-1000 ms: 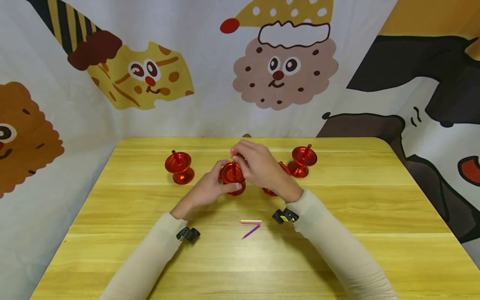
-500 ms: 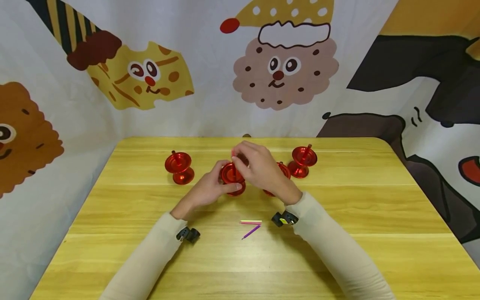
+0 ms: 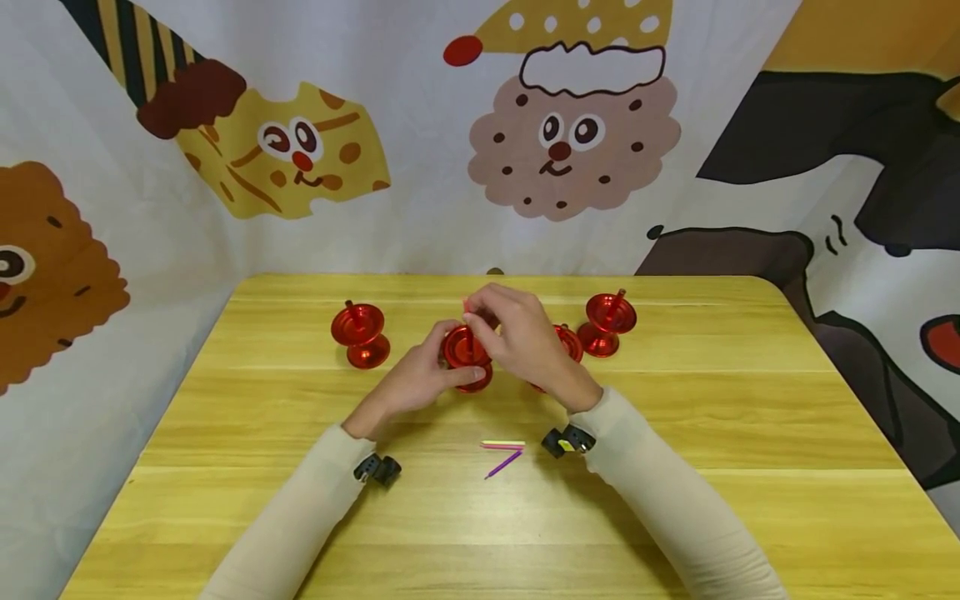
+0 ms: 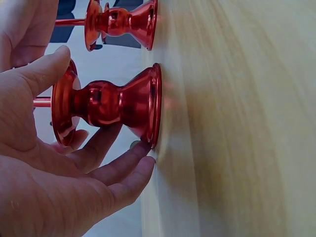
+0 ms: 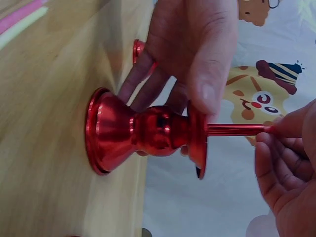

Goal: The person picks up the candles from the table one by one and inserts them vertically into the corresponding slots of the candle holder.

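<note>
A shiny red metal candle holder (image 3: 459, 353) with a thin upright tube stands on the table, base down. My left hand (image 3: 416, 379) grips it, thumb at the dish rim and fingers behind the stem. Above the dish, my right hand (image 3: 521, 333) pinches a slim pink candle (image 3: 466, 305) at the top of the tube (image 5: 234, 130). Most of the candle is hidden by the fingers; its lower end meets the tube's tip in the right wrist view. Nearer the front lie thin yellow (image 3: 504, 442), pink (image 3: 495, 447) and purple (image 3: 503, 465) candles.
Similar red holders stand at the left (image 3: 358, 325) and the far right (image 3: 611, 315). Another holder (image 3: 572, 342) is partly hidden behind my right hand. The wooden table (image 3: 300, 517) ends at a printed cloth backdrop (image 3: 420, 167).
My right hand has shifted slightly down and left, and its fingers now cover the tube's top. My left hand and the candle holder stay in place.
</note>
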A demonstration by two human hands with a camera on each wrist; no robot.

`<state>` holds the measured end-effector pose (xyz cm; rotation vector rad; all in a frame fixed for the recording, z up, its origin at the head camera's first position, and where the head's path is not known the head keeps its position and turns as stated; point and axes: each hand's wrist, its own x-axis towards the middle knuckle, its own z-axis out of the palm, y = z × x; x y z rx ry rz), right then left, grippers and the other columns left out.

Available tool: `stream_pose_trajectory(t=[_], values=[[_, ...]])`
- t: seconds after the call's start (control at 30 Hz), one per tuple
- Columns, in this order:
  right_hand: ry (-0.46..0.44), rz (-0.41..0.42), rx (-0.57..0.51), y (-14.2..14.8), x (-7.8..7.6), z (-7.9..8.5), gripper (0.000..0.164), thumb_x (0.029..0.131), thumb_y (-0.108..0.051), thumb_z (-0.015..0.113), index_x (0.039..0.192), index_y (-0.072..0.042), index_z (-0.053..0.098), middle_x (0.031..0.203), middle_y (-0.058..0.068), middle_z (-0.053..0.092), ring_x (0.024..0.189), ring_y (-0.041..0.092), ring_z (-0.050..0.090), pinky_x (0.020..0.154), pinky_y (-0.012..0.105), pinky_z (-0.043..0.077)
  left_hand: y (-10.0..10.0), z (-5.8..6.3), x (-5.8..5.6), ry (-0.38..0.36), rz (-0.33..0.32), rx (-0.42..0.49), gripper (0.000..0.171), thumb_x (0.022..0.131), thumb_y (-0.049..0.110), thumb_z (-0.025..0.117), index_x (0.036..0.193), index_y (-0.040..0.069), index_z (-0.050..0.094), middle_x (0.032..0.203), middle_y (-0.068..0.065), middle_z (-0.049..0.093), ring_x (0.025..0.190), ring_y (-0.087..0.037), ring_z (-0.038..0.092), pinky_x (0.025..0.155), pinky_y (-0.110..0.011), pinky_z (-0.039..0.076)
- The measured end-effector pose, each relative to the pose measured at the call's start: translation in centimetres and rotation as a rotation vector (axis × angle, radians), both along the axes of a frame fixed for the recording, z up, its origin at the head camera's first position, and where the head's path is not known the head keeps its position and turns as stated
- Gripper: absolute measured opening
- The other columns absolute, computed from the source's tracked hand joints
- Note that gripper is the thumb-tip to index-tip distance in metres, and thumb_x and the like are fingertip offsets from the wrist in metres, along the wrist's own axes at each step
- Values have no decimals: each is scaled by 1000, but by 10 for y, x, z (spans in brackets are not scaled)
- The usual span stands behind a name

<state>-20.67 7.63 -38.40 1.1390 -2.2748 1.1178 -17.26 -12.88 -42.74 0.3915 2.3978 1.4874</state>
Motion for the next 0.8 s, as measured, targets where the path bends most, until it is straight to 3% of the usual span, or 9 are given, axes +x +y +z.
stream_pose_trajectory(t=[0.2,0.47,0.6,0.8], values=[[-8,8,-78,2,2,-5,3,101,3,75,104,1,76,97,11,76,81,19,73,70,33,62,1,2,0,6,-10,-2,79,102,37,82,165,16,39,149,-13,66,133,-30,66,113,-52,52],[-6,-6,-90,5,2,-2,2,103,0,74,104,1,75,97,10,76,81,20,74,71,41,65,3,4,0,14,-2,-10,78,101,37,83,163,16,40,147,-13,67,133,-29,66,114,-52,51],[17,-14,-145,12,8,13,3,101,4,74,103,0,74,95,9,76,79,21,74,72,38,65,3,3,1,-3,25,-43,80,100,40,84,162,16,40,145,-13,69,132,-30,67,114,-55,50],[10,-94,-188,52,18,36,5,98,5,77,99,0,76,89,5,77,73,17,71,69,21,57,2,3,3,8,63,-82,90,98,43,84,167,13,35,155,-17,61,135,-34,65,113,-56,51]])
